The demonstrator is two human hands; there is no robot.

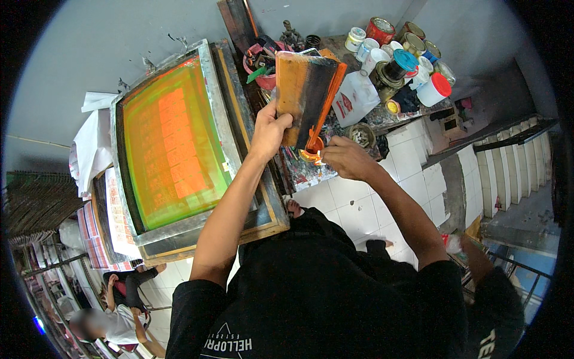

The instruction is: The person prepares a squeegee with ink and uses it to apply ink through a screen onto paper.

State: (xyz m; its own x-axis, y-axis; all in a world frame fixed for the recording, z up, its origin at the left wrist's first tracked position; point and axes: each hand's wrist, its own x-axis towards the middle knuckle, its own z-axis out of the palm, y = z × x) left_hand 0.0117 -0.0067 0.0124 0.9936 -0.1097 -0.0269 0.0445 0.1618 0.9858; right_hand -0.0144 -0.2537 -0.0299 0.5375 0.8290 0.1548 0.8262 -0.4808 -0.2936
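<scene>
Left grip [271,130] clamped on the squeegee [293,90], thumb pressed to its wooden face, and I've got the blade tilted with its orange lower corner right at the ink cup [311,157]! Across from it, my right grip [348,157] curls in beside the cup; from this far off I can't tell whether it's pinching the rim or something else. Paint-spattered desk [310,177] below, and there's the framed screen [173,143] to the left, orange over green.

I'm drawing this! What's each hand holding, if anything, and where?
The left hand holds a squeegee by its lower left edge; whether the right hand holds anything can't be told.
</scene>
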